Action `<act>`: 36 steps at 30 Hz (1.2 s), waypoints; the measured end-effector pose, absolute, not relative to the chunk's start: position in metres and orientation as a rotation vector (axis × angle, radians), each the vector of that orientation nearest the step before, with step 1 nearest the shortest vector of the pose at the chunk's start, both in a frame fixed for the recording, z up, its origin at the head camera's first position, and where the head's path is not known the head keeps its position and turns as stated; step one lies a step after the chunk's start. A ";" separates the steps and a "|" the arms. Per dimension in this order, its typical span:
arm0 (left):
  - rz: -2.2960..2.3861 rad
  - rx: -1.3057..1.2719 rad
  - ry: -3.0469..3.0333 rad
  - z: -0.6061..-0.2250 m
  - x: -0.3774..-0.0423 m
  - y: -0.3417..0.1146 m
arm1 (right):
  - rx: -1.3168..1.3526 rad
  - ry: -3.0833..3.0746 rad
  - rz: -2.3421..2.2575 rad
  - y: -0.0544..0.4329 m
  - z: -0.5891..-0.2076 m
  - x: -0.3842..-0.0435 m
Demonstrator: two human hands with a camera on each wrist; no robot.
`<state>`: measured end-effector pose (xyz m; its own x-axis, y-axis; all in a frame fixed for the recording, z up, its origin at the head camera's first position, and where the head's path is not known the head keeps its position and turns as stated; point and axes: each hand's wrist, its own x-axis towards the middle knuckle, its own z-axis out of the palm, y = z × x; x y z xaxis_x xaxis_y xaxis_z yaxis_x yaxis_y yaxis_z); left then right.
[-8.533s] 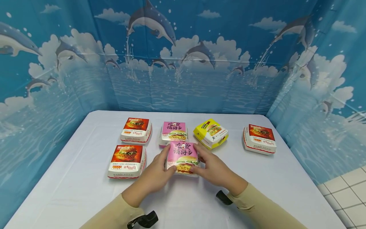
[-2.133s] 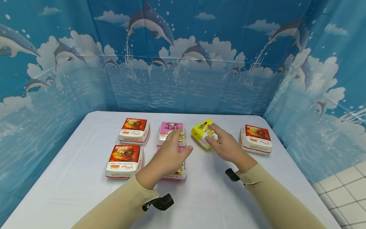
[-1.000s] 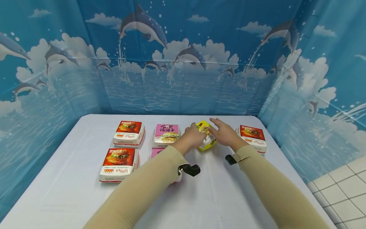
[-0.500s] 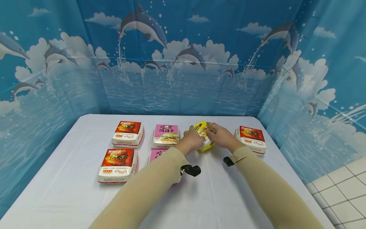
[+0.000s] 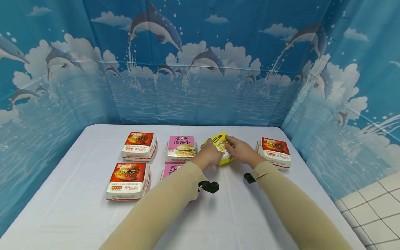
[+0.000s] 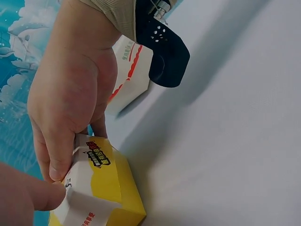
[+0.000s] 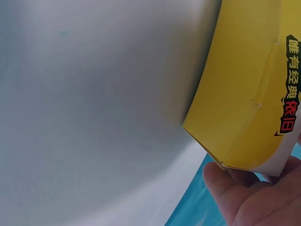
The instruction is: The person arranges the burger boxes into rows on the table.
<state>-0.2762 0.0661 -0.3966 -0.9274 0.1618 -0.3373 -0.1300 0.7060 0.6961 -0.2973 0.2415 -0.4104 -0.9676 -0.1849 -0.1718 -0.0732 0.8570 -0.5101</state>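
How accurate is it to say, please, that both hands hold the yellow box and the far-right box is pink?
The far-right box is red, not pink, as the head view shows; the left hand and right hand do hold the yellow box.

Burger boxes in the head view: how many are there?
6. Left: far red box, near red box. Middle: far pink box, near pink box partly behind left sleeve. Left hand and right hand hold yellow box. Far right: third red box. Arms may hide more.
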 end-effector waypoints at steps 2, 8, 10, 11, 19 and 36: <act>1.050 0.041 2.562 -0.398 -0.277 0.065 | -0.195 2.813 -0.761 0.241 -0.412 -0.298; 1.012 0.038 2.600 -0.400 -0.277 0.065 | -0.183 2.796 -0.790 0.241 -0.416 -0.300; 0.997 0.034 2.602 -0.401 -0.277 0.065 | -0.179 2.791 -0.790 0.242 -0.417 -0.301; 0.989 0.033 2.603 -0.401 -0.277 0.066 | -0.175 2.787 -0.792 0.241 -0.417 -0.301; 0.970 0.045 2.613 -0.402 -0.277 0.066 | -0.138 2.756 -0.817 0.241 -0.419 -0.300; 0.963 0.049 2.602 -0.401 -0.280 0.067 | -0.082 2.750 -0.790 0.238 -0.422 -0.299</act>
